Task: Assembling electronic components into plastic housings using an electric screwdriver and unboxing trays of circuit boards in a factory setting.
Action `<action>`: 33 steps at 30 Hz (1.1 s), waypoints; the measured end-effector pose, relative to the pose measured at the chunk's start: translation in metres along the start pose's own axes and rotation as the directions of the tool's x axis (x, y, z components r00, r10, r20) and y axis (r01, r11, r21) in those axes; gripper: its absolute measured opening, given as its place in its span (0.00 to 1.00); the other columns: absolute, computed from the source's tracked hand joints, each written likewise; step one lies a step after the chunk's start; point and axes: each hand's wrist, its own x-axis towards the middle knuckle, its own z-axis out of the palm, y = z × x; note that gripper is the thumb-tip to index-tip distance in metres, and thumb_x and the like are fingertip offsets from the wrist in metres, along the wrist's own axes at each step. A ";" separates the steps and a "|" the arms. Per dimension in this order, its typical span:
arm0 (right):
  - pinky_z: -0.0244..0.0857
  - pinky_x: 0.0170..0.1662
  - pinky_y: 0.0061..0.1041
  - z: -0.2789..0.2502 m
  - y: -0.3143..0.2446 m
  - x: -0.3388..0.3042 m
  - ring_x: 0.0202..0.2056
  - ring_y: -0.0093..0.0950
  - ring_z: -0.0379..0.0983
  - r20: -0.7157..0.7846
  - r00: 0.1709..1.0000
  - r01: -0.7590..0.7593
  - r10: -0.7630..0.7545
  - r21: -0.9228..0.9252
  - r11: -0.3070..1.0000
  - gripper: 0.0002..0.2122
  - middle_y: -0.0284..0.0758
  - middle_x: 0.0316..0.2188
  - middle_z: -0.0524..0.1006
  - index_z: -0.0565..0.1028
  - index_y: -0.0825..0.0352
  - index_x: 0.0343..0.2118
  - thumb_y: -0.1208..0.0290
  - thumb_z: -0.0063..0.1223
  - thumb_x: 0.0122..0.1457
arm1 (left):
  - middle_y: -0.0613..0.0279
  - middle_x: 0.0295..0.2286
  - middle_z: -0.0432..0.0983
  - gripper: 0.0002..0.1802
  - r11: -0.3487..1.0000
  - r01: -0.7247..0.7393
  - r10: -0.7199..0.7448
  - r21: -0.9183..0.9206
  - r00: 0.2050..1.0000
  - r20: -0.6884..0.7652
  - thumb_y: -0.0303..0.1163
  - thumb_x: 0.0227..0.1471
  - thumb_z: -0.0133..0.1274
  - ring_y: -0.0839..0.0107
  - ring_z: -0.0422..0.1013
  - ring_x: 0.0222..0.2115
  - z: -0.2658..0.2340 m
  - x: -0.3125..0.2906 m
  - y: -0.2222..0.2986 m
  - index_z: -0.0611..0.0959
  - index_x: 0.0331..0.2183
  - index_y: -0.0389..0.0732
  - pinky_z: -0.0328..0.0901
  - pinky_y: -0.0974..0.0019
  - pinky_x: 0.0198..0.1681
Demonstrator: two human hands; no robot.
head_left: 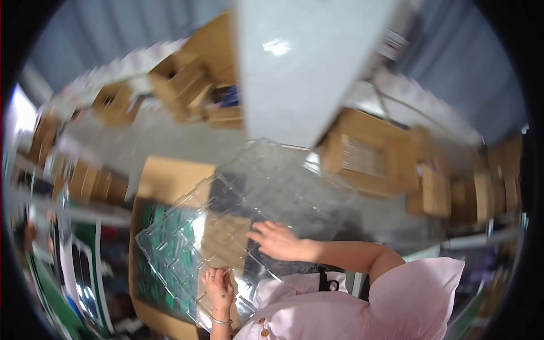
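A large clear plastic tray (218,190) with molded ridges lies slantwise in front of me, partly over an open cardboard box. My left hand (216,286), with a ring and a bracelet, has its fingers curled closed on the tray near my body. My right hand (277,241) reaches across from the right, fingers stretched and apart above or against the tray; motion blur hides whether it touches. Through the clear plastic, green items (164,255) show inside the cardboard box (175,175). What they are cannot be made out.
A tall white panel (294,68) stands straight ahead. Several cardboard boxes stand on the grey floor, including a large one (368,153) ahead right and an open one (187,85) ahead left. Shelving with green and white edges (96,272) is close on my left.
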 end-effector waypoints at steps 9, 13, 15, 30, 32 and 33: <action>0.63 0.41 0.35 -0.030 0.109 -0.092 0.42 0.42 0.62 -0.373 0.689 -0.571 0.622 0.250 0.782 0.22 0.43 0.47 0.58 0.63 0.62 0.48 0.70 0.48 0.47 | 0.62 0.20 0.67 0.04 0.856 -0.500 0.515 -0.129 0.811 0.279 0.26 0.37 0.53 0.64 0.64 0.28 0.125 0.171 0.155 0.78 0.23 0.42 0.55 0.63 0.32; 0.63 0.41 0.36 -0.058 0.224 -0.142 0.40 0.43 0.65 -0.188 0.678 -0.665 0.711 0.254 0.702 0.17 0.44 0.48 0.59 0.66 0.64 0.43 0.72 0.46 0.47 | 0.63 0.21 0.68 0.04 0.799 -0.539 0.602 -0.267 0.713 0.360 0.27 0.36 0.54 0.64 0.66 0.28 0.221 0.219 0.228 0.79 0.23 0.44 0.57 0.62 0.30; 0.63 0.41 0.36 -0.077 0.260 -0.168 0.39 0.42 0.66 -0.173 0.608 -0.734 0.775 0.251 0.631 0.16 0.43 0.48 0.59 0.67 0.64 0.41 0.71 0.46 0.47 | 0.64 0.21 0.69 0.04 0.793 -0.512 0.609 -0.331 0.692 0.388 0.28 0.37 0.54 0.65 0.67 0.28 0.259 0.234 0.272 0.79 0.23 0.44 0.57 0.63 0.31; 0.49 0.53 0.38 -0.197 0.389 -0.312 0.45 0.33 0.62 -0.554 0.361 -0.833 0.750 0.170 0.526 0.19 0.34 0.41 0.67 0.71 0.61 0.36 0.60 0.57 0.40 | 0.57 0.21 0.72 0.06 0.712 -0.191 0.656 -0.676 0.525 0.542 0.23 0.36 0.54 0.65 0.70 0.23 0.502 0.386 0.467 0.79 0.25 0.38 0.64 0.66 0.28; 0.49 0.53 0.38 -0.192 0.433 -0.319 0.45 0.32 0.62 -0.518 0.315 -0.874 0.796 0.169 0.455 0.18 0.34 0.41 0.68 0.71 0.61 0.37 0.64 0.56 0.40 | 0.56 0.22 0.72 0.06 0.699 -0.194 0.678 -0.688 0.486 0.552 0.24 0.36 0.54 0.66 0.70 0.23 0.531 0.399 0.493 0.79 0.25 0.38 0.64 0.67 0.28; 0.49 0.53 0.38 -0.189 0.450 -0.326 0.46 0.32 0.61 -0.485 0.285 -0.895 0.827 0.173 0.410 0.18 0.35 0.41 0.68 0.71 0.61 0.37 0.68 0.56 0.39 | 0.56 0.22 0.72 0.06 0.702 -0.209 0.683 -0.681 0.466 0.561 0.24 0.36 0.54 0.66 0.71 0.23 0.545 0.402 0.504 0.79 0.25 0.37 0.64 0.68 0.28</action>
